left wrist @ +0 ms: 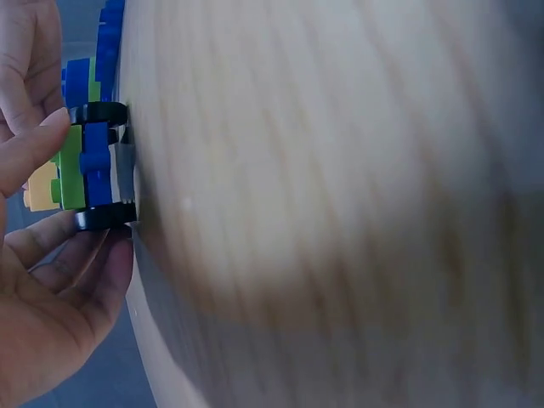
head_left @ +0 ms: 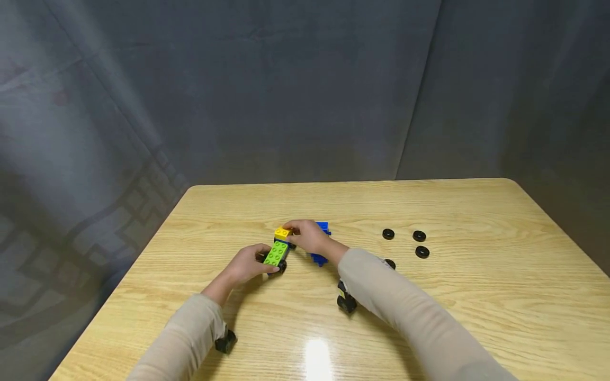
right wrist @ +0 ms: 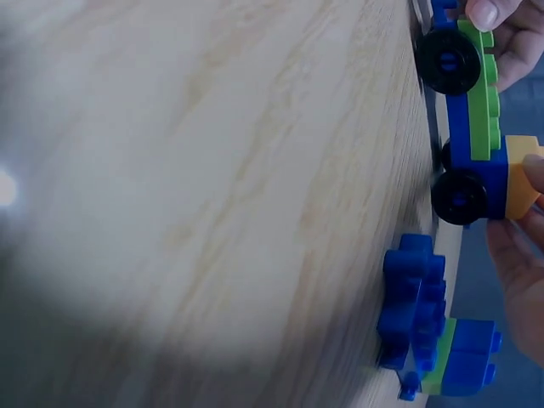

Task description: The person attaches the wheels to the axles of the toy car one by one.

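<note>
A toy car of building bricks stands on the table on black wheels (right wrist: 459, 197), with a long green brick (head_left: 276, 254) over its blue base (left wrist: 99, 166). At its far end sits a yellow brick (head_left: 282, 233). My left hand (head_left: 248, 262) grips the near end of the car, thumb on one side and fingers on the other. With thumb and fingers, my right hand (head_left: 310, 236) pinches the yellow brick. Beside the car, partly hidden behind the right hand in the head view, lies a blue brick assembly (right wrist: 412, 297) with a green and blue stack (right wrist: 463, 357).
Several loose black rings (head_left: 422, 252) lie on the wooden table (head_left: 476, 296) to the right. A black wheel pair (head_left: 347, 302) is partly under the right sleeve. Another black wheel piece (head_left: 226, 341) lies by the left sleeve. A grey curtain (head_left: 305, 95) hangs behind the table.
</note>
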Demonstrator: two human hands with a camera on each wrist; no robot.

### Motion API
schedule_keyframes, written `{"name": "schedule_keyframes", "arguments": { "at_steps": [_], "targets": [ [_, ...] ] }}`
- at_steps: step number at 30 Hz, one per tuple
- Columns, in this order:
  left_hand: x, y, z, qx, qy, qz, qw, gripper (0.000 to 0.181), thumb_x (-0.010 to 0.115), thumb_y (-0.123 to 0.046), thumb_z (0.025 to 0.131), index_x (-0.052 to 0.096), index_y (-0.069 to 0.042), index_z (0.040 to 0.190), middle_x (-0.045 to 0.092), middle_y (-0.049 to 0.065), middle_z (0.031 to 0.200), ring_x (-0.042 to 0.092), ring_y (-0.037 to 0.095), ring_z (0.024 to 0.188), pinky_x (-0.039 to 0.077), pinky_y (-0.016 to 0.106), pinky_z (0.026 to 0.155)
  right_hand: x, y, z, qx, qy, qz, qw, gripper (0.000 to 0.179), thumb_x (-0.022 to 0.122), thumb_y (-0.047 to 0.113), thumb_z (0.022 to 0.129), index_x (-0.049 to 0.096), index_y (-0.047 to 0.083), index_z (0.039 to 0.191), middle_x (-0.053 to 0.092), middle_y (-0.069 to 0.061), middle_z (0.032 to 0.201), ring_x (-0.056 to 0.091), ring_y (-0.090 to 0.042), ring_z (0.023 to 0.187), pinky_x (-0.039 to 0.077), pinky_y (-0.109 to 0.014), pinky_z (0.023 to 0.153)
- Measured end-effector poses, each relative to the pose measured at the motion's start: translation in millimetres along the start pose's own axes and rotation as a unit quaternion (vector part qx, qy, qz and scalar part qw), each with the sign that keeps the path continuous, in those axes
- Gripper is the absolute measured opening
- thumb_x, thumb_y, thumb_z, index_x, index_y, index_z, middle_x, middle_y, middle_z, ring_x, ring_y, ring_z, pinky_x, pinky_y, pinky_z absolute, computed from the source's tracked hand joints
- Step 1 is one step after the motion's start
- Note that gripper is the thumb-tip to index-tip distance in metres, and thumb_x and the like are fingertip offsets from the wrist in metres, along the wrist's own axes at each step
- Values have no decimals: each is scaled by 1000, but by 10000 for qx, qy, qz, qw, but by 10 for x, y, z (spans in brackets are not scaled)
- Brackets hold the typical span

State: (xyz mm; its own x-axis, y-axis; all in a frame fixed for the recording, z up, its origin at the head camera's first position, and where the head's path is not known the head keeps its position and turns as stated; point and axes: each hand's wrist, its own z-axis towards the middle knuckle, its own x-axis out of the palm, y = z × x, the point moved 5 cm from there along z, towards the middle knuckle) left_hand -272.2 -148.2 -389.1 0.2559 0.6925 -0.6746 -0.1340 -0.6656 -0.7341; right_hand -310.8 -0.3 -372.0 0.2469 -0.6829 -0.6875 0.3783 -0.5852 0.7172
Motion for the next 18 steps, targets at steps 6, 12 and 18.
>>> {"name": "schedule_keyframes", "arguments": {
  "at_steps": [6,12,18],
  "targets": [
    [-17,10,-9,-50,-9,83,10000,46,73,-19,67,56,0,104,58,6,92,53,15,77,43,28,67,37,19,40,-90,24,-214,9997,34,57,14,83,53,5,116,56,-7,105,51,-15,87,43,-27,73],
    [-2,42,-1,-198,63,-67,9998,50,73,-20,68,53,0,109,57,8,97,53,17,81,43,29,68,53,-8,38,86,129,-187,9997,37,55,16,85,50,4,119,53,-7,110,51,-15,90,43,-26,74],
    [5,23,39,-208,215,-83,9995,52,70,-23,71,50,0,113,55,10,103,53,20,87,43,33,74,-9,-29,10,139,50,-162,9998,37,54,16,85,49,2,119,53,-9,111,51,-19,94,43,-29,76]
  ]
}}
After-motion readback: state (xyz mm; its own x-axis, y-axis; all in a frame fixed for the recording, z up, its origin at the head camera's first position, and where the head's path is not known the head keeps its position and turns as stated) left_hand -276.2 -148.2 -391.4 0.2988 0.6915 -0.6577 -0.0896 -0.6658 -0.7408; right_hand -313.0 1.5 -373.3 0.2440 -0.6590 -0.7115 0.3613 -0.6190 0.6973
